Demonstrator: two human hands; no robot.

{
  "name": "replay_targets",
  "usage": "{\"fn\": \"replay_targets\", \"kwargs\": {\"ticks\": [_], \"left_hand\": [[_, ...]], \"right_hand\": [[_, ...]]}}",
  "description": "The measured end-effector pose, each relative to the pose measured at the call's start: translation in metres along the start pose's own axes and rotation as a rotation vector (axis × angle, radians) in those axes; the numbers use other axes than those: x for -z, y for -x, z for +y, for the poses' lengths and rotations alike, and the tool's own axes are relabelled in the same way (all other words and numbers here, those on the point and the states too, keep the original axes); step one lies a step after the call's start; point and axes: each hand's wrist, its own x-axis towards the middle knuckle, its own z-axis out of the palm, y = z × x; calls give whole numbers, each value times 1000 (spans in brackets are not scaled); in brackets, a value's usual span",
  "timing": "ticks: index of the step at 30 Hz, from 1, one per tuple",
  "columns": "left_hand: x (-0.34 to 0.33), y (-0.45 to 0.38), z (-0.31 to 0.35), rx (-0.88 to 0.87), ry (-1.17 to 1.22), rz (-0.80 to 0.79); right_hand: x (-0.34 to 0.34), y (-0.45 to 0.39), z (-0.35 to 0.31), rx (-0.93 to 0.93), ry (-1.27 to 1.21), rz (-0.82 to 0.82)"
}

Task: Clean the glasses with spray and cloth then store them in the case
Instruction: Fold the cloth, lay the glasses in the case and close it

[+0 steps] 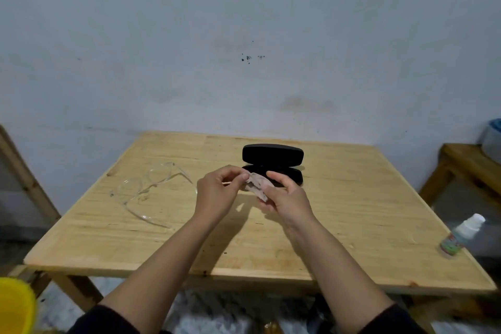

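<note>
Clear plastic glasses (151, 192) lie on the pale wooden surface (352, 198), arms unfolded, well to the left of the black hard-shell case (272, 161). That case sits open, lid up. Right in front of it, both hands are up off the wood: the left hand (217, 195) pinches one end of a small pinkish cloth (257, 184), its grip pressed together on the fabric, and the right hand (287, 195) curls round the other end. Far right of the case, at the edge, a white-capped spray bottle (461, 233) stands. A yellow tub (16, 306) shows far below-left of the case.
</note>
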Motion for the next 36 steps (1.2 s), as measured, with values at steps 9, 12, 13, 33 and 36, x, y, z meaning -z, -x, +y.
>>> {"fn": "replay_targets", "kwargs": {"ticks": [9,12,13,33,36], "left_hand": [[2,-10,2,33,68,-21],[2,-10,3,77,182,-59],[2,-10,4,89,215,-76],[-3,-10,14,78,115,-212],[-5,-11,16,69,95,-172]], "right_hand": [[-1,-3,-7,177,335,107],[-4,-5,-10,205,331,90],[-5,-6,-11,202,325,83],[7,-6,-15,202,152,126],[8,-1,-15,178,160,111]]}}
